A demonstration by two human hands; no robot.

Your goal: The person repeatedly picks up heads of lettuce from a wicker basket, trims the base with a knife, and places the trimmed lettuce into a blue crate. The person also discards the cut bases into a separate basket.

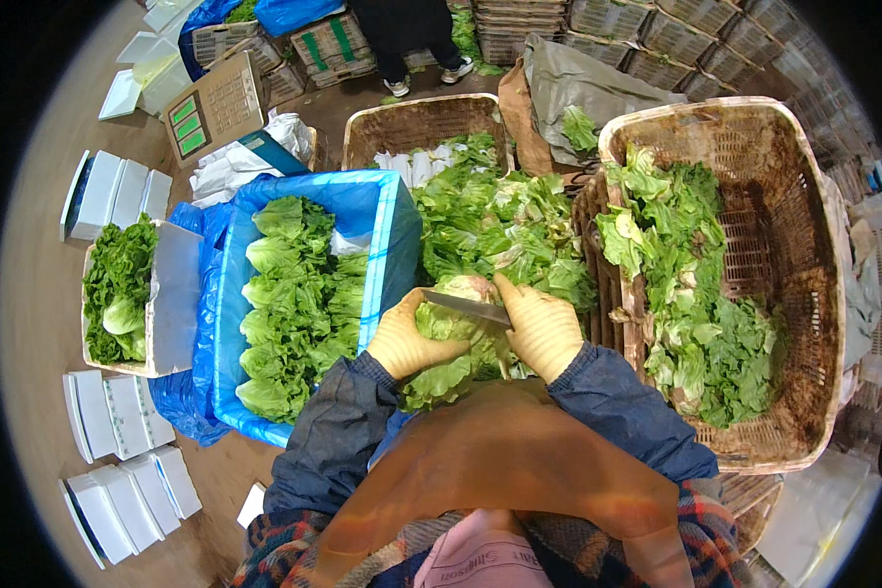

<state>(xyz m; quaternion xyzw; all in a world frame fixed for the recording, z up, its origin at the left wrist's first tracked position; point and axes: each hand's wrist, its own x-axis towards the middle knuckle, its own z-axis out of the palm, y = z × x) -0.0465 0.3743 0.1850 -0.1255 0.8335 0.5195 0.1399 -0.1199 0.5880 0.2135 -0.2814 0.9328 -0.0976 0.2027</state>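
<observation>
My left hand, in a pale yellow glove, holds a head of leafy lettuce in front of my body. In my gloved right hand is a knife, its blade lying across the top of the head near the reddish-brown cut end and pointing left. Below the hands, the lettuce leaves hang over the brown apron. A heap of loose, partly browned leaves lies just beyond the hands. On the left, lettuce heads stand in rows inside a blue-lined box.
A large dirty plastic crate with leaves is at right. A foam box of lettuce stands at left. Beyond are a digital scale, another crate, stacked crates and a person's legs. White foam boxes line the left floor.
</observation>
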